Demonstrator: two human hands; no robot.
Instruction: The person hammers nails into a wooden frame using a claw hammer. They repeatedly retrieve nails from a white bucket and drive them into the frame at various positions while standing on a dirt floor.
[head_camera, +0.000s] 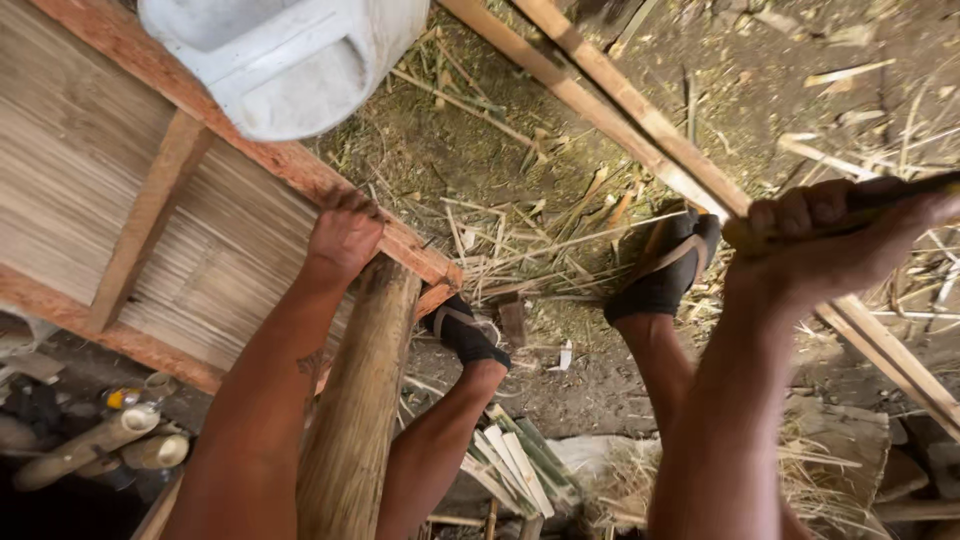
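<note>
Your biggest piece is the woven panel, a mat of thin split strips held in a frame of reddish wooden battens, spreading out to the left of and beyond your left hand. It looks stiff along the battens but light and thin across the weave, so I judge it would flex or tear if you pushed on the mat itself; take it by the frame rail.

Next comes the thick post, a rough round trunk rising between your legs and meeting the frame corner just under your left hand. It looks heavy, rigid and coarse, unlikely to slip.

Your left hand lies curled over the frame's lower rail, fingers bent around the edge, right where rail and post meet.

Two long slats run diagonally behind your right hand; they look light, springy and splintery.

Your right hand is closed in a fist around a dark, narrow tool handle, raised to the right of the slats. What the handle carries runs out of view, so I cannot tell its working end; grip it firmly, since it looks smooth.

Split offcuts lie on the ground below your hands, near your sandalled feet.
</note>
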